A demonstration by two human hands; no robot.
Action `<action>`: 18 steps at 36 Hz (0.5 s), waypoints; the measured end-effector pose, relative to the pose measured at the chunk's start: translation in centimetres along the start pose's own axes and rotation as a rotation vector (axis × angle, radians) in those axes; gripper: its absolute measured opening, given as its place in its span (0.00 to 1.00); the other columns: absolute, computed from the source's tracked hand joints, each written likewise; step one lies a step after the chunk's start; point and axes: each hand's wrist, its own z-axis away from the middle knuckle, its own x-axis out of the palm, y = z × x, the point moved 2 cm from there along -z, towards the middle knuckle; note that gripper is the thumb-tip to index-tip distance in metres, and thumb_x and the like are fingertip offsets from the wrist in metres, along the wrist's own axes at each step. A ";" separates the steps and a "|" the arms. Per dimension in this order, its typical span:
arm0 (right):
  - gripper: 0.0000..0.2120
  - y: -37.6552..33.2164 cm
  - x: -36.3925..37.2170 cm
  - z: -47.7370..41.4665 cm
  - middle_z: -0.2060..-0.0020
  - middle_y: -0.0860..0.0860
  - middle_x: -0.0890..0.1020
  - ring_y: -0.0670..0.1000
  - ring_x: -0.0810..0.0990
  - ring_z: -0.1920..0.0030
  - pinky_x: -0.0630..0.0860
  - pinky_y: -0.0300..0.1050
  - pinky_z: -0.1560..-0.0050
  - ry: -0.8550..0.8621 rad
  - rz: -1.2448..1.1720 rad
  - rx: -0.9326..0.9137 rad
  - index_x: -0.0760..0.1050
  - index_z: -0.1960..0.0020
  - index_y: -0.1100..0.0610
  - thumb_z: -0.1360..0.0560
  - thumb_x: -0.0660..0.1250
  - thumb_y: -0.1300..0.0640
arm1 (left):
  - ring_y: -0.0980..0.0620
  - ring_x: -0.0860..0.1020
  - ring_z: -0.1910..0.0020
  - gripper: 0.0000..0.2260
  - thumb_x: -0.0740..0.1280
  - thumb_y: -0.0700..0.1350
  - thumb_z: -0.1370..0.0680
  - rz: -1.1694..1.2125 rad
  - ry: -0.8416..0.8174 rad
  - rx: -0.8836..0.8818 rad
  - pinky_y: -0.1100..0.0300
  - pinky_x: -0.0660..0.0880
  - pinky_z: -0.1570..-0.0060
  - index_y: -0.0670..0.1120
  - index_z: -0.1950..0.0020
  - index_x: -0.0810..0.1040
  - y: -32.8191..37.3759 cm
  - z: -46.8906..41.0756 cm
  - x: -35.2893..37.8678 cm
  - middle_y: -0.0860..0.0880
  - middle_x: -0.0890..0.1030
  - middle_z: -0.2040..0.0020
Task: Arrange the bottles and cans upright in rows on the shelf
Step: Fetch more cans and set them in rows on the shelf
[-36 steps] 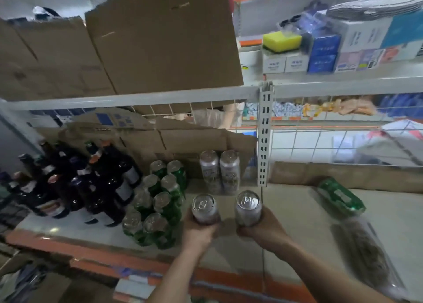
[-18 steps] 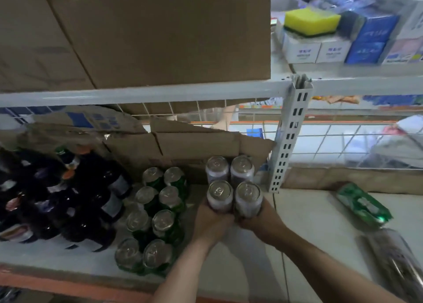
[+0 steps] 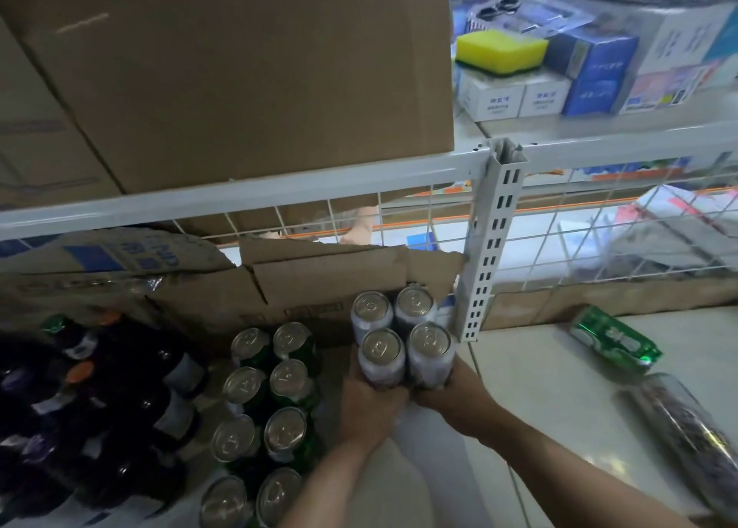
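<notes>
My left hand [image 3: 369, 405] grips a silver can [image 3: 381, 356] and my right hand [image 3: 453, 394] grips a second silver can [image 3: 429, 350]. Both stand upright on the white shelf [image 3: 539, 388], pressed against two more silver cans [image 3: 371, 310] behind them. To their left, green cans [image 3: 285, 380] stand in two rows. Dark bottles [image 3: 120, 388] are grouped at the far left. A green can [image 3: 613, 340] and a dark bottle [image 3: 687, 427] lie on their sides on the right.
Torn cardboard [image 3: 319, 276] lines the back of the shelf. A white slotted upright [image 3: 489, 248] stands just right of the silver cans. Large cardboard boxes [image 3: 239, 68] sit on the shelf above, with small boxes and a yellow sponge [image 3: 501, 50] to their right.
Both hands carried the two silver cans back across the shelf and set them against the two silver cans at the rear. The view moved closer.
</notes>
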 end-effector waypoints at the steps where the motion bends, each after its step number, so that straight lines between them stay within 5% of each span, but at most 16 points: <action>1: 0.24 0.1 0.0 0.0 0.58 0.34 0.85 0.33 0.83 0.54 0.76 0.28 0.56 0.004 0.000 0.007 0.78 0.43 0.62 0.34 0.71 0.80 | 0.52 0.82 0.41 0.27 0.75 0.46 0.37 -0.002 0.006 0.019 0.44 0.80 0.42 0.51 0.37 0.79 0.0 0.0 0.0 0.52 0.84 0.42; 11: 0.26 0.1 0.4 0.3 0.52 0.37 0.86 0.36 0.83 0.49 0.76 0.29 0.52 0.034 -0.033 -0.016 0.77 0.37 0.65 0.33 0.71 0.80 | 0.47 0.81 0.38 0.28 0.75 0.34 0.32 0.022 -0.052 0.121 0.40 0.79 0.40 0.49 0.34 0.77 0.1 0.1 -0.4 0.48 0.83 0.40; 18: 0.26 -0.2 0.4 0.3 0.50 0.37 0.86 0.38 0.83 0.46 0.76 0.30 0.49 0.037 0.023 -0.067 0.77 0.37 0.65 0.33 0.72 0.79 | 0.45 0.82 0.42 0.27 0.76 0.38 0.34 0.020 -0.063 0.074 0.45 0.82 0.47 0.49 0.36 0.77 0.0 0.3 -0.3 0.46 0.84 0.43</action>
